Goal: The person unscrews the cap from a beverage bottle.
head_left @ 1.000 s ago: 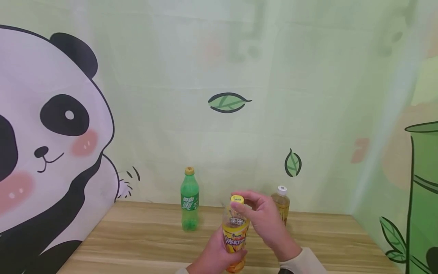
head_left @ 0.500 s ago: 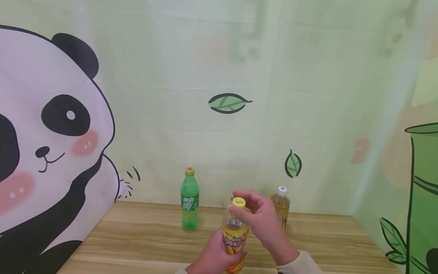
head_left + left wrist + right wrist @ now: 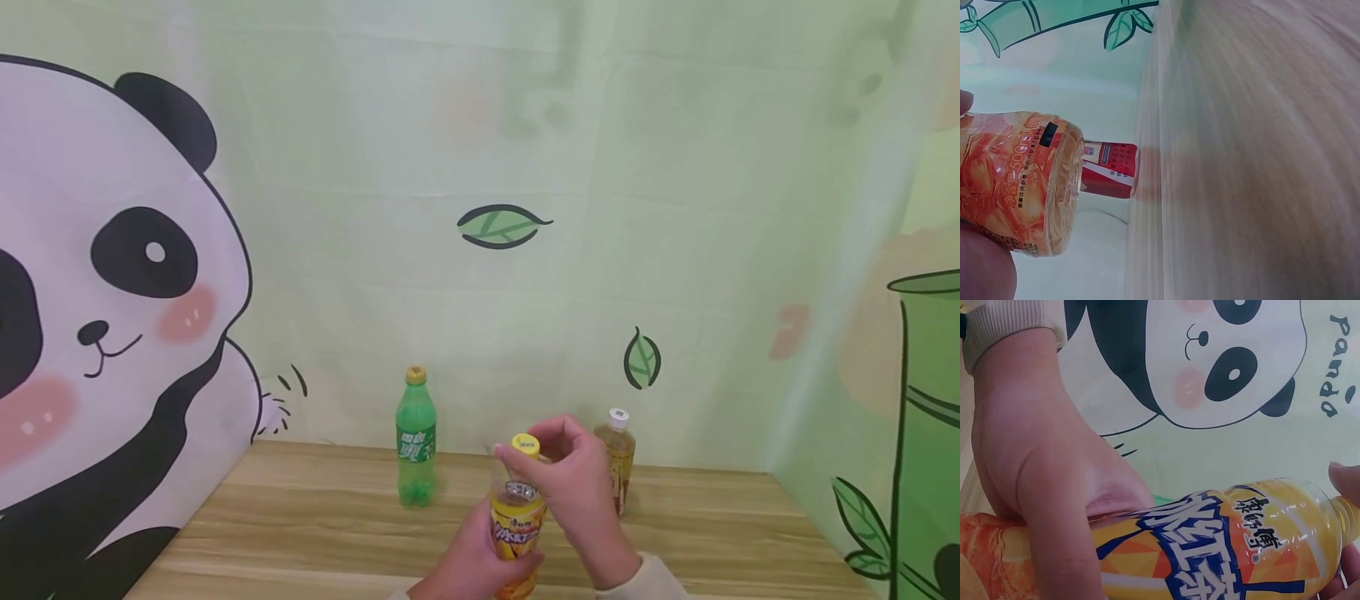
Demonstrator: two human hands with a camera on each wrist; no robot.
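Observation:
A yellow-labelled iced tea bottle (image 3: 517,525) with a yellow cap (image 3: 526,444) is held upright, its base lifted off the wooden table in the left wrist view. My left hand (image 3: 471,552) grips the bottle's lower half, thumb across the front. At the top, my right hand (image 3: 583,492) has its thumb and curled fingers about the cap; the thumb reaches past the cap's near side. Part of the grip behind the bottle is hidden. The right wrist view shows the label (image 3: 1204,550) close up, with right fingertips (image 3: 1344,478) at the neck.
A green bottle (image 3: 416,442) with a gold cap stands at the table's back left. A white-capped brown drink bottle (image 3: 618,454) stands behind my right hand, partly covered. The wooden table (image 3: 300,533) meets a printed panda backdrop (image 3: 360,250).
My right thumb has slid left across the front of the cap, and the right wrist has shifted slightly left. The bottle tilts and shifts a little; the left hand keeps its grip.

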